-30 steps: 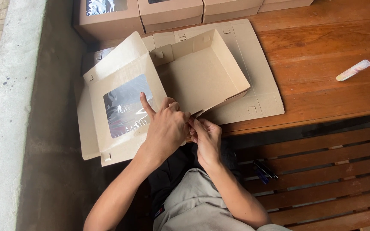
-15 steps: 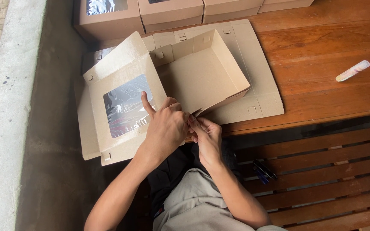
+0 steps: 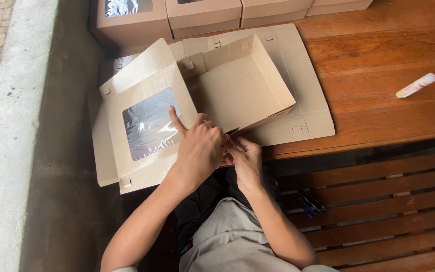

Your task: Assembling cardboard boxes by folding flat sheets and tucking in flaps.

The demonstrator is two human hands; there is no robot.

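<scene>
- The half-folded cardboard box (image 3: pixel 237 88) sits at the near left edge of the wooden surface (image 3: pixel 378 65), its windowed lid (image 3: pixel 147 123) hanging out past the edge to the left; leaning on that lid could crease it or tip the whole box off
- The left hand (image 3: pixel 200 151) is curled over the box's near corner, index finger stretched onto the clear window film; pushing there could dent or smudge the film
- The right hand (image 3: pixel 245 158) is just beside it, fingers (image 3: pixel 232 146) pinched closed on what looks like a small flap at the near wall; how much card they hold I cannot tell, since the left hand covers it
- A tab forced at the wrong angle could tear or buckle instead of locking, and the near wall would spring open
- The flat sheet (image 3: pixel 308 113) under the box may slide right on the smooth wood if the box is shoved
- Finished boxes (image 3: pixel 202 15) line the far edge, and a small tube (image 3: pixel 416 85) lies well apart at right, unlikely to interfere
</scene>
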